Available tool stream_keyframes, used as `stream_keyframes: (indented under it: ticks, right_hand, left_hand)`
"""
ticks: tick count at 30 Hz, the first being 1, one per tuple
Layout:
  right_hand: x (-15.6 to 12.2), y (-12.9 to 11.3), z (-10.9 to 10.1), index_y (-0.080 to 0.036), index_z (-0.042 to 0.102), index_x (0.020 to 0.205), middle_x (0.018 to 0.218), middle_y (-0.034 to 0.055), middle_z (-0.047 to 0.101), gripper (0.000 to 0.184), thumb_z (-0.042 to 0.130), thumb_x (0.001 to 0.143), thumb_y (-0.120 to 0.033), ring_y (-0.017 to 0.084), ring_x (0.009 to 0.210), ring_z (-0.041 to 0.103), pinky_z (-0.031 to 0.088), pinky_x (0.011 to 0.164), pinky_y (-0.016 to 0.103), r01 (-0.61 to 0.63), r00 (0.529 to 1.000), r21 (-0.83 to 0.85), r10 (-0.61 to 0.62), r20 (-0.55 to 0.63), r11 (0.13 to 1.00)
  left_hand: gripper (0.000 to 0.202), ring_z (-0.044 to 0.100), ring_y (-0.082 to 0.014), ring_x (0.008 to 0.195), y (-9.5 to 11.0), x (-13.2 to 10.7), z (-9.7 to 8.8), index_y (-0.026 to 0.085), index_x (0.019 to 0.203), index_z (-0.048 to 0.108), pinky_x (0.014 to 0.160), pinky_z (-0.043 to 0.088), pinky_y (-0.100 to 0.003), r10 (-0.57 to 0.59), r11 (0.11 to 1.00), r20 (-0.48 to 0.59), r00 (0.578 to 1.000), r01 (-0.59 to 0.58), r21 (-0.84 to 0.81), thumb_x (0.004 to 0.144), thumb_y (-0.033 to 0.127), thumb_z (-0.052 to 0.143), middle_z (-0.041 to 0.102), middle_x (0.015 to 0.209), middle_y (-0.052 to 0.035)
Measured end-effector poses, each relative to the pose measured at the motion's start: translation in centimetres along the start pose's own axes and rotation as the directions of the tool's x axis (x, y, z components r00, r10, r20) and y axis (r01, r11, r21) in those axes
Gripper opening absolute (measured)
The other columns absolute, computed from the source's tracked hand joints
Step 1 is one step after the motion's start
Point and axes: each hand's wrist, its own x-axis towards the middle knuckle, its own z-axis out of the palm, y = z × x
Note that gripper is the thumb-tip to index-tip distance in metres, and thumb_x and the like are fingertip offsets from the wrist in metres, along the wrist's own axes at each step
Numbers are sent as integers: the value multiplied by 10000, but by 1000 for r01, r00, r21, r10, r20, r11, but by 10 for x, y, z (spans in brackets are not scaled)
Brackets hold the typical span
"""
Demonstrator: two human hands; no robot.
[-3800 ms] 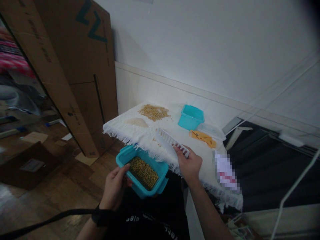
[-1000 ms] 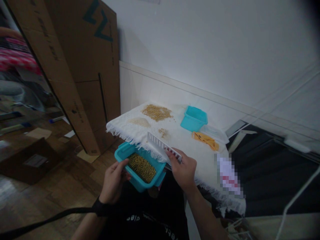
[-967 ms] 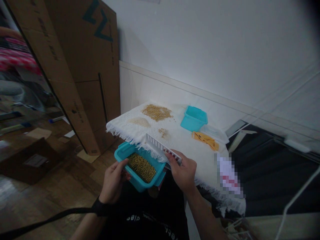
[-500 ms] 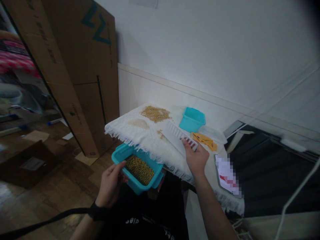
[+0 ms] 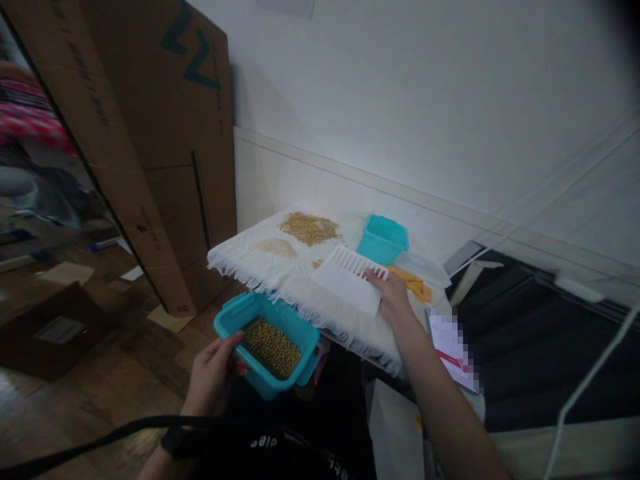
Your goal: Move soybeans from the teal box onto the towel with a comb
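My left hand (image 5: 214, 373) is closed on the near left rim of a teal plastic bin (image 5: 306, 357), thumb over the edge. Yellowish beans (image 5: 273, 347) lie in this bin, which hangs below the table's front edge, slightly tilted. My right hand (image 5: 395, 297) grips the right end of a flat white plastic piece with a row of slots (image 5: 345, 283), held over the cloth. Just beyond that piece, a few loose beans (image 5: 317, 264) rest on the cloth. A larger spread of beans (image 5: 310, 228) and a pale grain heap (image 5: 274, 247) lie farther back.
A white fringed cloth (image 5: 240, 259) covers the table. A second teal bin (image 5: 383, 243), a yellow cloth (image 5: 417, 288), a clear lid (image 5: 427, 268) and a phone (image 5: 447, 340) sit at right. A tall cardboard box (image 5: 170, 120) stands left, against the wall (image 5: 400, 87).
My right hand has turned the white slotted piece so its flat face lies more level and its slots face away. The bin in my left hand has shifted slightly left and toward me.
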Motion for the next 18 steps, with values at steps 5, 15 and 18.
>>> stream_keyframes:
  ticks: [5, 15, 18]
  right_hand:
    - [35, 3, -7, -174, 700, 767, 759, 38, 758, 361, 880, 477, -290, 191, 594, 670, 572, 565, 316, -48, 996, 29, 50, -78, 998]
    - [75, -3, -11, -186, 696, 741, 700, 5, 743, 253, 841, 534, -198, 177, 603, 676, 573, 536, 282, 20, 973, -14, -22, -230, 1000]
    - [77, -6, -14, -179, 704, 793, 744, 12, 750, 294, 848, 550, -258, 178, 652, 683, 580, 593, 293, 101, 960, -7, -100, -263, 995]
  left_hand:
    - [330, 494, -108, 384, -1, 0, -1, 170, 545, 599, 393, 409, -223, -2, 1000, -11, 1000, 2, 7, 579, 418, 814, 558, 424, 37]
    - [353, 500, -107, 383, -2, 4, -5, 178, 537, 593, 392, 411, -213, -26, 1000, 5, 1000, 26, -17, 588, 434, 830, 562, 423, 45]
    - [345, 509, -110, 400, -6, 6, -8, 174, 564, 612, 408, 410, -215, -2, 1000, 11, 1000, 2, 9, 622, 447, 816, 572, 434, 41]
